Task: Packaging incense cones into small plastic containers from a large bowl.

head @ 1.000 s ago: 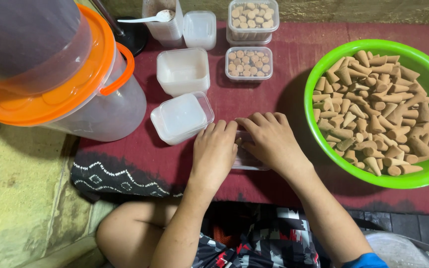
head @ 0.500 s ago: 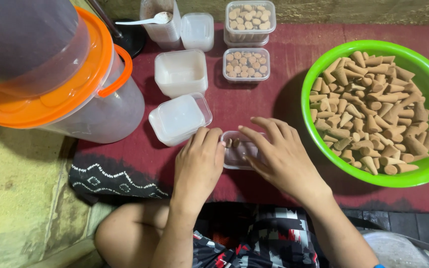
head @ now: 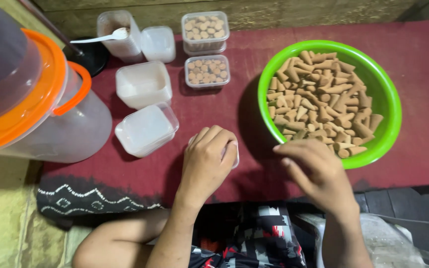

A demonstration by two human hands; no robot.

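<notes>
My left hand (head: 208,160) lies over a small clear plastic box (head: 235,155) on the dark red cloth (head: 234,109), covering most of it. My right hand (head: 313,171) hovers at the near rim of a green bowl (head: 387,94), fingers loosely curled, holding nothing that I can see. The bowl is heaped with tan cone-shaped pieces (head: 319,99). Two clear boxes filled with the same cones (head: 205,31) (head: 207,71) stand at the far middle of the cloth.
A large clear jug with an orange lid (head: 31,99) fills the left side. Empty clear boxes (head: 146,129) (head: 142,83) (head: 158,43) sit beside it. A tall container holding a white spoon (head: 115,35) stands at the back. My patterned shorts (head: 244,238) are below.
My right hand left the small box and moved right to the green bowl's near rim. My left hand stayed on the box. The camera view shifted slightly.
</notes>
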